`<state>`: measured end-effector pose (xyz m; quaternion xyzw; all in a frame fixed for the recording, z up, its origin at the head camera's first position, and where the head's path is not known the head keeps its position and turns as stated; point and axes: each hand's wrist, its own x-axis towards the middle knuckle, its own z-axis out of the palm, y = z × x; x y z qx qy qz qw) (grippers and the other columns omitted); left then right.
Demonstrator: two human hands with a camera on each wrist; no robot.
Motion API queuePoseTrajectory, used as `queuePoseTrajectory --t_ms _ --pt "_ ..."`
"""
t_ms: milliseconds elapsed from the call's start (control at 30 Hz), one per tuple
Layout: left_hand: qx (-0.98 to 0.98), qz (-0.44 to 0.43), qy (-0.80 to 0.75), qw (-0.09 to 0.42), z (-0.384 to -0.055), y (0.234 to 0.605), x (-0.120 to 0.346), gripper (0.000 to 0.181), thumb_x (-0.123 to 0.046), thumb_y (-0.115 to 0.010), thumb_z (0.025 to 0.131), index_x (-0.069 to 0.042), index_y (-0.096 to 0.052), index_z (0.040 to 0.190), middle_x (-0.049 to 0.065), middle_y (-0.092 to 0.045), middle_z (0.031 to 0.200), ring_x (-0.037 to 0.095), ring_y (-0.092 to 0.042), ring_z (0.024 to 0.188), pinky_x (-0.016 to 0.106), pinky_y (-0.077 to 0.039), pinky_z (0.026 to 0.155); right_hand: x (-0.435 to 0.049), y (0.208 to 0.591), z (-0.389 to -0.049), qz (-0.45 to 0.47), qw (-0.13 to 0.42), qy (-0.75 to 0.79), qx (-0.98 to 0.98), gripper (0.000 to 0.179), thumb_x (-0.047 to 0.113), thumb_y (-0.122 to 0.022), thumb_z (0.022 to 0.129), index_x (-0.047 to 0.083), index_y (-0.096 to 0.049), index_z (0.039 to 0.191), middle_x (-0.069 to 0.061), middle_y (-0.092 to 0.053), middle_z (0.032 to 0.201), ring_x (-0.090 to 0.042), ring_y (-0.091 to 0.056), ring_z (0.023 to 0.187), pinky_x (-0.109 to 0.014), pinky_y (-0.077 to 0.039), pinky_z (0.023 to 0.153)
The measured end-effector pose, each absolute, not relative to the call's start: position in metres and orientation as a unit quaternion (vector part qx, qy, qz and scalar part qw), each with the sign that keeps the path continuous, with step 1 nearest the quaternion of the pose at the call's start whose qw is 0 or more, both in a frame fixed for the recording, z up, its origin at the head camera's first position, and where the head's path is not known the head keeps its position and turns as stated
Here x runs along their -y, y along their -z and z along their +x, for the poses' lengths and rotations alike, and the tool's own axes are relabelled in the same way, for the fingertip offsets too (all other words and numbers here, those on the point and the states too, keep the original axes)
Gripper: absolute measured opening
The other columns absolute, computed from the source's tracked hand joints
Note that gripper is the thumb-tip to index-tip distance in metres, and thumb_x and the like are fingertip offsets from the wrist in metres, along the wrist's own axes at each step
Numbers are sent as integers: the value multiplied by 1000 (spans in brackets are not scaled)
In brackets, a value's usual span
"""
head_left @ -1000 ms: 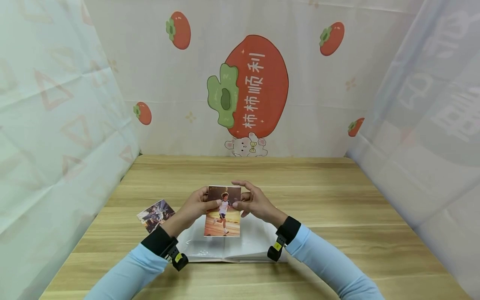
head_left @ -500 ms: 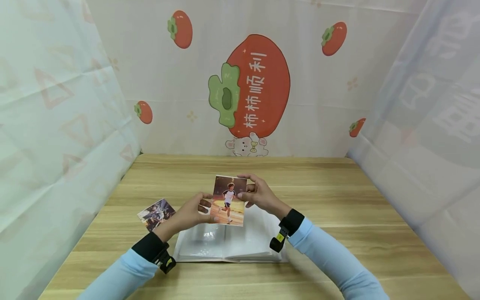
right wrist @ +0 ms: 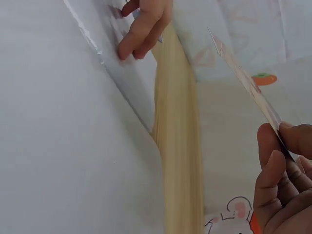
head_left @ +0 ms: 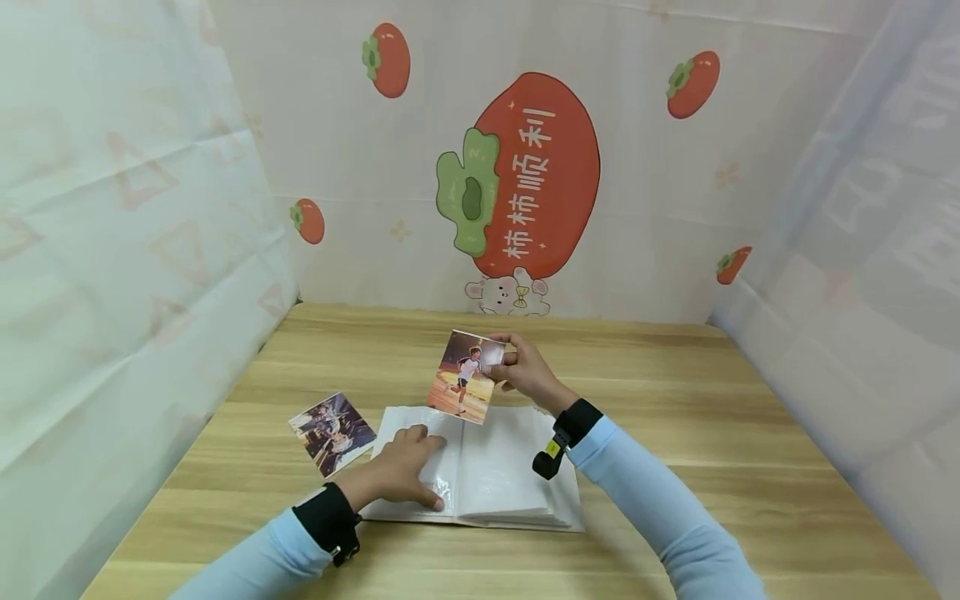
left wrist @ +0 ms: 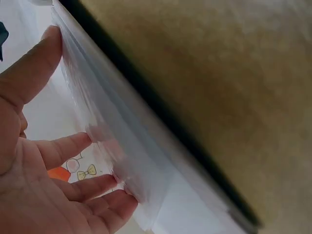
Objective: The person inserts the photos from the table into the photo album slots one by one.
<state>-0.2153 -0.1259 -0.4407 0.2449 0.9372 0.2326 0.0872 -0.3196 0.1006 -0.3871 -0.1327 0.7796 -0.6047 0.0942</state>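
Observation:
My right hand pinches the right edge of a photo that pictures a running person in a white shirt. The print is tilted and held above the far side of an open photo album. In the right wrist view the photo appears almost edge-on between thumb and fingers. My left hand rests on the album's left page with its fingers spread. From the left wrist, its fingertips touch the clear plastic pocket of that page. The right page is white and bare.
A second photo, showing a busy dark scene, lies on the wooden table left of the album. Printed cloth stands at the back, with cloth walls on both sides.
My left hand has let go of the photo and come down onto the album's left page. The right hand has carried the photo away from me and tilted it.

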Motion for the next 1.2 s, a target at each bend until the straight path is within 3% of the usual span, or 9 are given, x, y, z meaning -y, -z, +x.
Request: queuePoseTrajectory --t_ms 367,533,700,900,1200 --pt "-949 214 -209 103 -215 444 123 86 -41 -86 58 -4 -49 127 39 -25 137 52 -25 122 62 -26 94 -79 392 -337 -97 80 590 -797 47 -8 -62 84 4 -35 120 -17 -64 89 -17 -59 65 -29 -48 55" --pt "-947 226 -205 101 -215 444 122 85 -40 -86 59 -3 -49 127 35 -32 133 50 -30 118 60 -30 92 -75 394 -344 -82 76 584 -804 50 -11 -62 82 3 -31 119 -22 -61 93 -20 -60 65 -34 -52 56" --pt "-947 233 -197 100 -214 442 120 84 -38 -87 57 -1 -51 124 24 -42 120 41 -36 108 55 -36 86 -71 398 -348 -83 76 589 -800 56 -12 -61 83 4 -29 126 -25 -59 100 -24 -62 70 -39 -53 58" --pt "-947 222 -204 107 -212 439 119 83 -36 -88 57 -1 -51 123 25 -38 121 41 -33 110 55 -37 86 -65 403 -352 -94 87 589 -798 53 -14 -59 83 6 -29 122 -26 -55 105 -28 -62 76 -44 -53 62" --pt "-947 230 -200 100 -213 441 117 83 -35 -88 58 0 -51 123 25 -37 119 38 -32 105 48 -40 83 -55 406 -357 -76 80 609 -786 49 -17 -56 81 6 -29 114 -29 -49 109 -28 -62 70 -44 -53 62"
